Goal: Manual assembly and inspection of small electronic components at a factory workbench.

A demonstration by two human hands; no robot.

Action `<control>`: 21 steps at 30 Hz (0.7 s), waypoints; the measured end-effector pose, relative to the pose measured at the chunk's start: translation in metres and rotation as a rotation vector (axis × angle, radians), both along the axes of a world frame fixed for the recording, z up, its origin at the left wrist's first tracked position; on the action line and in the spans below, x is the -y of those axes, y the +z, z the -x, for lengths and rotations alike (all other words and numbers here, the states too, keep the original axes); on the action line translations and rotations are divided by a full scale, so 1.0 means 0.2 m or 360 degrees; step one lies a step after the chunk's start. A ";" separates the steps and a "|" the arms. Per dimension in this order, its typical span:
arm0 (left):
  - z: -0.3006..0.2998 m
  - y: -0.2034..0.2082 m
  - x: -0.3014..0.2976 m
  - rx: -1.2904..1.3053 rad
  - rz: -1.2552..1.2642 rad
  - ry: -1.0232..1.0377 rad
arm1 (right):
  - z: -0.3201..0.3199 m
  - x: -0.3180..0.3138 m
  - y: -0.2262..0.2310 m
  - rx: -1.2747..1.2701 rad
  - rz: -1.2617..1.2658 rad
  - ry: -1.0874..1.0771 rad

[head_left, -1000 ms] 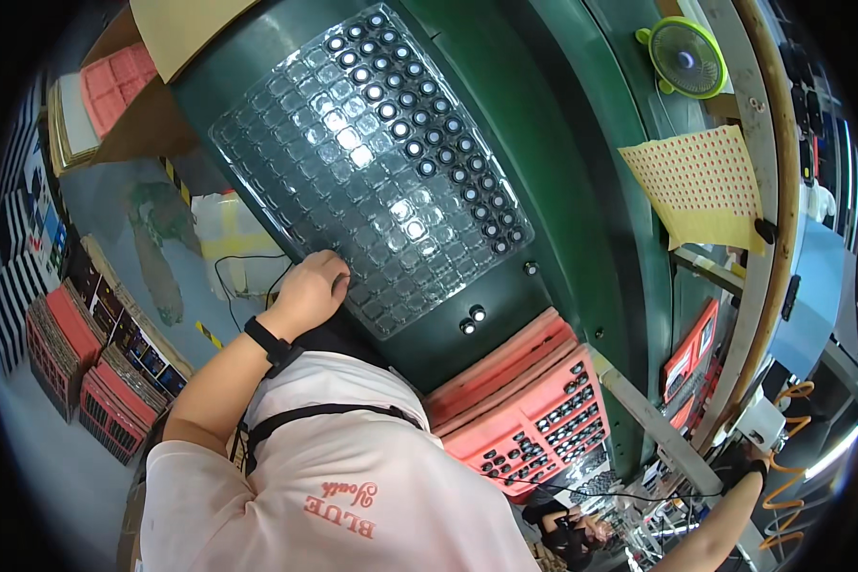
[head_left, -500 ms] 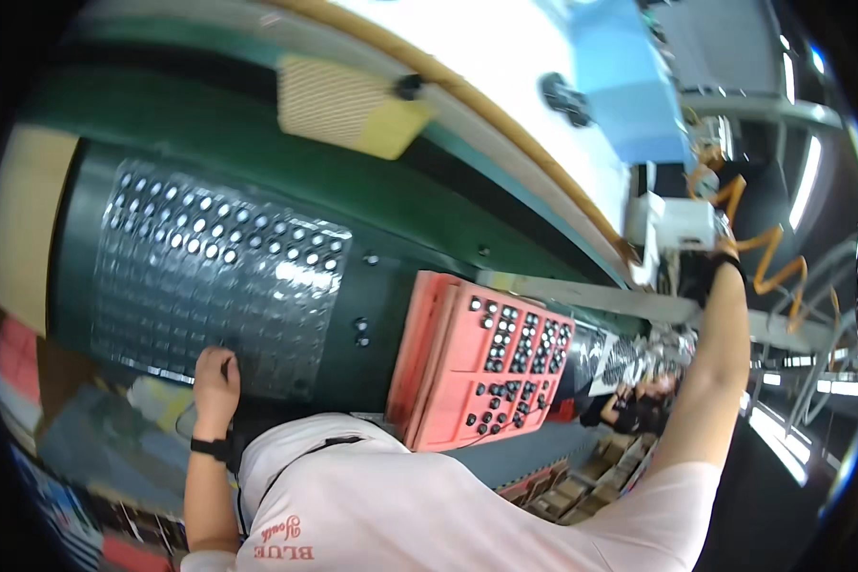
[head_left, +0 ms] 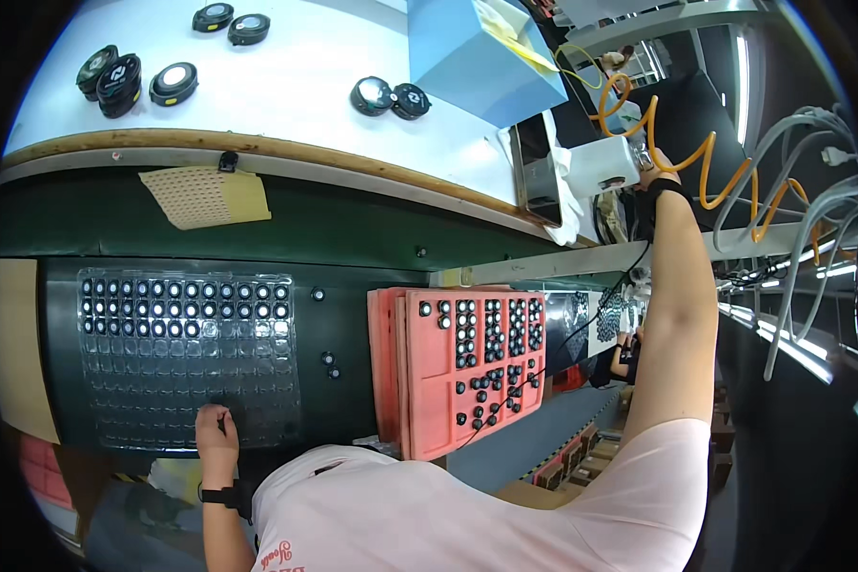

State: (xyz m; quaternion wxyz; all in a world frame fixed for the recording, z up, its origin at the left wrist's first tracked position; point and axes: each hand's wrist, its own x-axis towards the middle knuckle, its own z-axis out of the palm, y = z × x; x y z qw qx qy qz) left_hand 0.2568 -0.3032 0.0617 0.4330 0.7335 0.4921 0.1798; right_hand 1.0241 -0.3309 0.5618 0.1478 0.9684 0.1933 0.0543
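My left hand point(head_left: 216, 440) is closed over the near edge of a clear plastic blister tray point(head_left: 162, 381), with a small dark piece point(head_left: 221, 420) pinched in its fingers. The tray's far rows hold small round black parts with pale, shiny tops; its nearer pockets have none. Stretched far out to the right, my right hand point(head_left: 662, 172) is curled at the silver end point(head_left: 643, 158) of a white box-shaped device point(head_left: 596, 166). What its fingers hold is partly hidden. Beside the blister tray stand stacked pink trays point(head_left: 434, 434), the top one holding many similar small parts in its compartments.
Several loose small parts point(head_left: 328, 358) lie between the trays. A white shelf point(head_left: 286, 105) above carries round black devices point(head_left: 174, 84), a blue bin point(head_left: 477, 67) and a dark-screened tablet point(head_left: 536, 170). An orange coiled hose point(head_left: 705, 157) and grey cables point(head_left: 791, 143) hang at right.
The view has swung, bringing more of the white shelf into sight. My right arm remains stretched toward the white device. My left hand stays closed over the blister tray.
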 end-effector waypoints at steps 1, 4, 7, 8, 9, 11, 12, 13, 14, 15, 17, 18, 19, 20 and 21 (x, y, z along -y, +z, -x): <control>-0.01 0.01 -0.01 -0.0009 0.0031 -0.0003 | 0.00 0.00 0.00 -0.0046 -0.0046 -0.0006; 0.00 0.05 -0.02 -0.0029 0.0001 -0.0023 | 0.04 0.00 0.00 0.0081 -0.0109 0.0006; 0.03 0.07 -0.01 -0.0062 -0.0008 0.0012 | 0.09 -0.02 0.00 0.0136 -0.0071 -0.0071; 0.04 0.07 -0.01 -0.0062 -0.0012 0.0012 | 0.07 -0.01 0.00 0.0136 -0.0075 -0.0072; 0.04 0.07 -0.01 -0.0054 -0.0019 0.0022 | 0.04 0.01 -0.01 0.0238 -0.0039 -0.0021; 0.07 0.07 0.00 -0.0059 -0.0030 0.0040 | 0.06 0.00 -0.02 0.0327 -0.0007 0.0037; 0.09 0.08 0.01 -0.0059 -0.0033 0.0050 | 0.07 0.00 -0.02 0.0279 -0.0004 0.0008; 0.09 0.08 0.01 -0.0053 -0.0037 0.0061 | 0.07 0.00 -0.01 0.0236 -0.0001 -0.0021; 0.10 0.07 0.01 -0.0053 -0.0040 0.0061 | 0.05 0.01 -0.01 0.0237 -0.0004 -0.0021; 0.10 0.07 0.02 -0.0069 -0.0015 0.0053 | 0.04 0.02 0.00 0.0317 0.0015 0.0028; 0.11 0.08 0.03 -0.0086 0.0007 0.0041 | 0.02 0.03 -0.01 0.0397 0.0031 0.0073; 0.11 0.08 0.03 -0.0083 0.0009 0.0041 | 0.01 0.03 0.00 0.0366 0.0043 0.0097; 0.11 0.08 0.04 -0.0079 0.0008 0.0043 | 0.01 0.03 0.00 0.0335 0.0053 0.0124; 0.10 0.08 0.04 -0.0077 0.0003 0.0043 | 0.00 0.04 -0.01 0.0315 0.0079 0.0204; 0.10 0.08 0.05 -0.0084 0.0002 0.0026 | 0.00 0.04 -0.03 0.0318 0.0074 0.0204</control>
